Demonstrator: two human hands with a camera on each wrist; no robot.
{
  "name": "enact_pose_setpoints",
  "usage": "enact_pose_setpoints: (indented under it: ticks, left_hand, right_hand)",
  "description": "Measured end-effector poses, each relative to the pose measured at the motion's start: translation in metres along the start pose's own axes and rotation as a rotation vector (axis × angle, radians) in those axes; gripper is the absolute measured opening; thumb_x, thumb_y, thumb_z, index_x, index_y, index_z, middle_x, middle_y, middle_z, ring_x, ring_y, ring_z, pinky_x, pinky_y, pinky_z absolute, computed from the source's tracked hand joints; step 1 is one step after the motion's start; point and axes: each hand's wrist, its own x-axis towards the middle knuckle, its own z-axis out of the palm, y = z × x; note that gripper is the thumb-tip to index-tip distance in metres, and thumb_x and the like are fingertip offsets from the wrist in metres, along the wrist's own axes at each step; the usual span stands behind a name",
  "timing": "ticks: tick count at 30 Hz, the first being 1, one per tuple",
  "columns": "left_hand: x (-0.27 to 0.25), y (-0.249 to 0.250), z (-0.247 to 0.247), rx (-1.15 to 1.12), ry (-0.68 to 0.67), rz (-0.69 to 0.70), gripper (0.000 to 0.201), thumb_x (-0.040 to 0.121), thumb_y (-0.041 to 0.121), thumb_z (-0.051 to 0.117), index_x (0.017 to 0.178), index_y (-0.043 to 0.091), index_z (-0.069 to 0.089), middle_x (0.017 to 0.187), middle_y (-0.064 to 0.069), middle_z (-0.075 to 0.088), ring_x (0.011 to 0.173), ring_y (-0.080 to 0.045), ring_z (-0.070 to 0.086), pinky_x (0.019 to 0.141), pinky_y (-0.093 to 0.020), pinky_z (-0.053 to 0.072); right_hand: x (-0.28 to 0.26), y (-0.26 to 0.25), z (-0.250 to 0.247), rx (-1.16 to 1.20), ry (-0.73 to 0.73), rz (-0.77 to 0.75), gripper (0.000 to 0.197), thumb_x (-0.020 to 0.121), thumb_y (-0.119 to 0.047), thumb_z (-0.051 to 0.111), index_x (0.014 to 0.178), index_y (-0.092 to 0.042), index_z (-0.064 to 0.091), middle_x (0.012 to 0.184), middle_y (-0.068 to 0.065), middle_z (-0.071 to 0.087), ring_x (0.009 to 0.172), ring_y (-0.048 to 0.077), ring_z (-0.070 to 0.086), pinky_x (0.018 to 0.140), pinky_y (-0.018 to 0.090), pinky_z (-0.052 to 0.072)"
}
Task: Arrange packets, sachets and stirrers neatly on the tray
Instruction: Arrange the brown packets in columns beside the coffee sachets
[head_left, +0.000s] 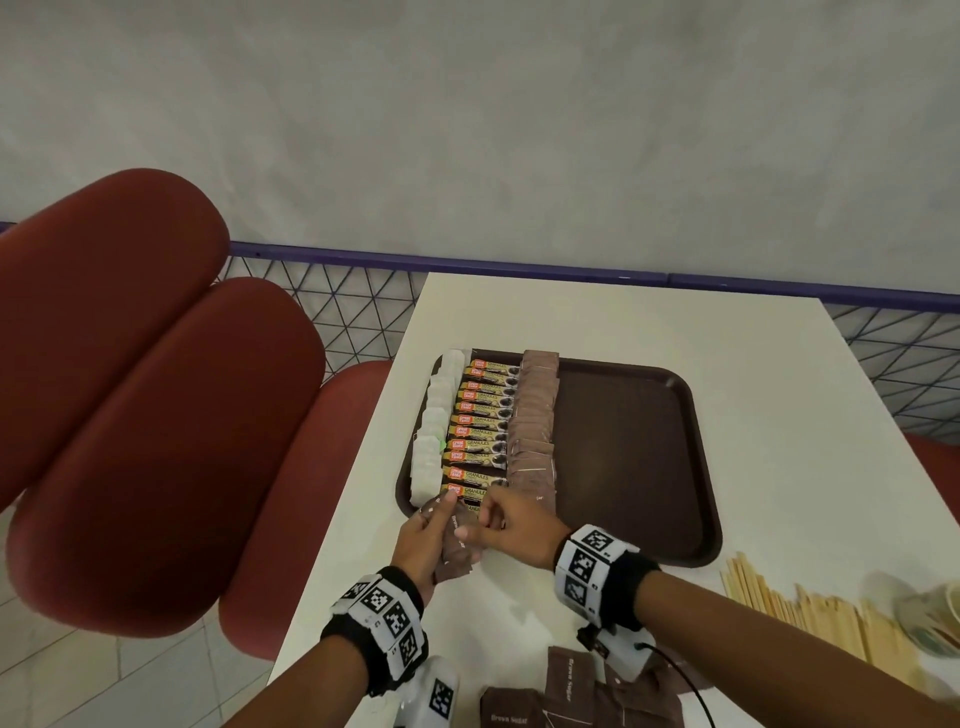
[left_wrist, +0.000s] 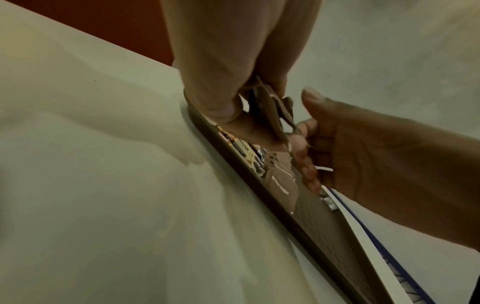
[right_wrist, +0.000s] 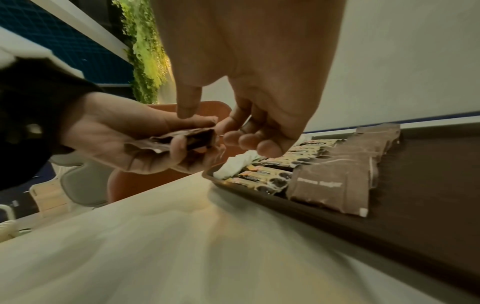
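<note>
Left hand (head_left: 423, 540) fingers gripping brown sachets (head_left: 457, 551) at tray (head_left: 649, 415) near edge, right hand (head_left: 511, 525) fingers curled, empty, tray's right half bare

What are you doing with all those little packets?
A person is lining up drink packets on a brown tray. The left hand grips a small stack of brown sugar sachets, and the right hand reaches to take one. Three neat rows already fill the tray's left side. The wooden stirrers lie on the table.

One tray (head_left: 649, 467), twelve granule packets (head_left: 480, 423), two hands.
</note>
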Motion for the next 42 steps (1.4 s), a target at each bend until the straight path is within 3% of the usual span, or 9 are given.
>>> enact_pose_setpoints:
  ticks: [5, 9, 15, 18, 22, 24, 28, 33, 42]
  left_hand:
    - [-0.002, 0.001, 0.004, -0.015, -0.062, -0.008, 0.031, 0.092, 0.036, 0.054, 0.099, 0.006, 0.060, 0.054, -0.001, 0.061, 0.042, -0.015, 0.057, 0.043, -0.021, 0.048]
    - [-0.003, -0.001, 0.004, -0.003, -0.077, -0.033, 0.033, 0.091, 0.037, 0.056, 0.105, 0.010, 0.067, 0.080, -0.007, 0.069, 0.070, -0.021, 0.067, 0.063, -0.032, 0.058]
    - [-0.005, -0.001, 0.003, 0.020, -0.073, -0.044, 0.024, 0.097, 0.019, 0.045, 0.109, 0.006, 0.060, 0.093, -0.014, 0.066, 0.088, -0.022, 0.065, 0.065, -0.033, 0.059]
    - [-0.002, 0.000, -0.003, 0.030, -0.041, -0.047, 0.018, 0.096, 0.015, 0.046, 0.106, 0.008, 0.059, 0.092, -0.012, 0.066, 0.091, -0.023, 0.065, 0.062, -0.033, 0.058]
    - [0.003, 0.000, -0.016, 0.066, 0.035, -0.020, 0.020, 0.093, 0.015, 0.054, 0.112, 0.008, 0.057, 0.105, -0.013, 0.066, 0.087, -0.022, 0.066, 0.059, -0.032, 0.058]
    - [0.006, -0.001, -0.021, 0.087, 0.080, -0.013, 0.027, 0.091, 0.018, 0.059, 0.115, 0.007, 0.055, 0.109, -0.015, 0.063, 0.085, -0.022, 0.065, 0.057, -0.032, 0.058]
    - [0.010, -0.001, -0.027, 0.094, 0.124, -0.013, 0.031, 0.086, 0.021, 0.065, 0.113, 0.008, 0.056, 0.114, -0.017, 0.061, 0.096, -0.027, 0.062, 0.055, -0.033, 0.056]
    - [0.009, 0.000, -0.029, 0.099, 0.119, -0.003, 0.018, 0.087, 0.021, 0.064, 0.103, 0.012, 0.062, 0.109, -0.015, 0.062, 0.090, -0.022, 0.059, 0.054, -0.032, 0.055]
    - [0.008, 0.003, -0.022, 0.137, 0.111, 0.014, 0.020, 0.085, 0.024, 0.066, 0.102, 0.014, 0.062, 0.106, -0.011, 0.065, 0.091, -0.020, 0.060, 0.059, -0.033, 0.055]
  right_hand:
    - [0.002, 0.003, 0.003, 0.106, 0.019, 0.072, 0.032, 0.078, -0.034, 0.070, 0.071, -0.024, 0.041, 0.066, -0.008, 0.046, 0.062, 0.007, 0.041, 0.061, 0.023, 0.035]
    - [0.005, 0.005, 0.000, 0.170, 0.035, 0.093, 0.031, 0.079, -0.018, 0.070, 0.069, -0.024, 0.042, 0.065, -0.007, 0.046, 0.062, 0.006, 0.042, 0.061, 0.020, 0.037]
    - [0.007, 0.013, -0.029, 0.165, 0.232, 0.156, 0.030, 0.082, -0.007, 0.066, 0.071, -0.026, 0.044, 0.074, -0.002, 0.053, 0.065, 0.010, 0.050, 0.053, 0.011, 0.041]
    - [0.003, 0.016, -0.049, 0.003, 0.272, 0.154, 0.029, 0.085, -0.009, 0.062, 0.072, -0.029, 0.046, 0.076, -0.007, 0.053, 0.075, 0.013, 0.052, 0.057, 0.010, 0.038]
    - [0.004, 0.022, -0.062, -0.279, 0.151, 0.205, 0.002, 0.087, -0.017, 0.060, 0.085, -0.018, 0.059, 0.097, 0.009, 0.064, 0.085, 0.021, 0.059, 0.070, 0.022, 0.046]
    - [0.007, 0.026, -0.062, -0.378, 0.069, 0.239, 0.005, 0.086, -0.019, 0.060, 0.082, -0.021, 0.059, 0.104, 0.011, 0.064, 0.091, 0.024, 0.058, 0.077, 0.029, 0.045]
    - [0.014, 0.028, -0.053, -0.570, -0.005, 0.278, 0.023, 0.087, -0.019, 0.055, 0.108, -0.011, 0.062, 0.114, 0.015, 0.059, 0.105, 0.030, 0.056, 0.088, 0.035, 0.046]
    - [0.018, 0.027, -0.046, -0.795, 0.066, 0.222, 0.030, 0.091, -0.022, 0.049, 0.119, -0.012, 0.056, 0.123, 0.014, 0.053, 0.115, 0.028, 0.049, 0.098, 0.035, 0.039]
    - [0.010, 0.032, -0.041, -0.765, 0.297, 0.058, 0.039, 0.088, -0.023, 0.053, 0.124, -0.011, 0.045, 0.132, 0.006, 0.047, 0.116, 0.025, 0.041, 0.094, 0.033, 0.037]
